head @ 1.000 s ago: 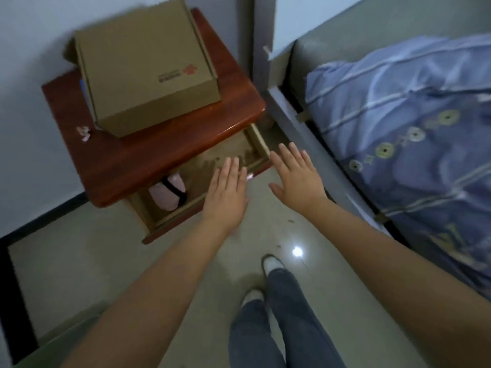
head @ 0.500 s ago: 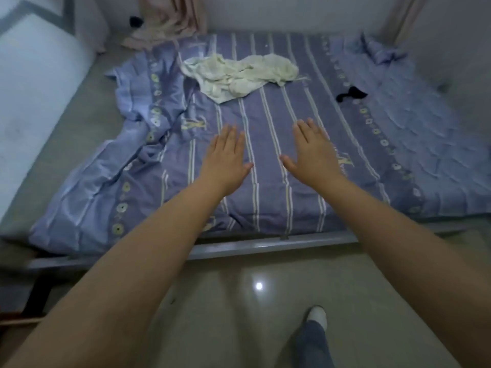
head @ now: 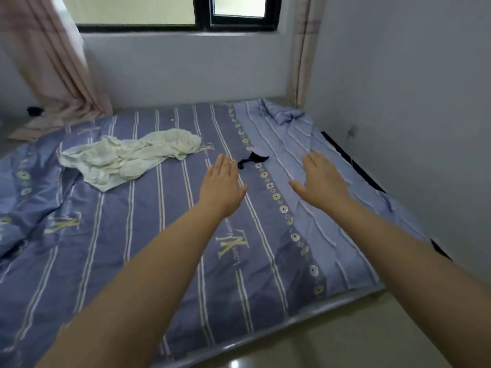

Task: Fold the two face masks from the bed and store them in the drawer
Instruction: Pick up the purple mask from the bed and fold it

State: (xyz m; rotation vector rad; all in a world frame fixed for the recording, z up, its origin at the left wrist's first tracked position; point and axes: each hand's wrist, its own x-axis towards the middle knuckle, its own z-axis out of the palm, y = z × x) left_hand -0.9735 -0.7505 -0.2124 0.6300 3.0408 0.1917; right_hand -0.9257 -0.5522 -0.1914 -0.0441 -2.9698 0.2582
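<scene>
One face mask point(head: 255, 158), dark with a pale lilac edge and a black ear loop, lies on the purple striped bed sheet point(head: 164, 235) toward the far right of the bed. My left hand point(head: 221, 185) hovers flat and empty just short of it, fingers together and pointing at it. To the right of the mask, my right hand point(head: 320, 183) is held out flat over the lighter sheet, also empty. The drawer is out of view.
A crumpled cream cloth point(head: 130, 158) lies on the bed to the left of the hands. Pink curtains point(head: 50, 62) hang at the far left below the window point(head: 202, 11). A grey wall point(head: 411, 115) runs along the bed's right side.
The view swung from the nightstand and its open drawer, with a pink mask inside, to the bed. Both empty hands have moved out over the sheet toward the dark mask.
</scene>
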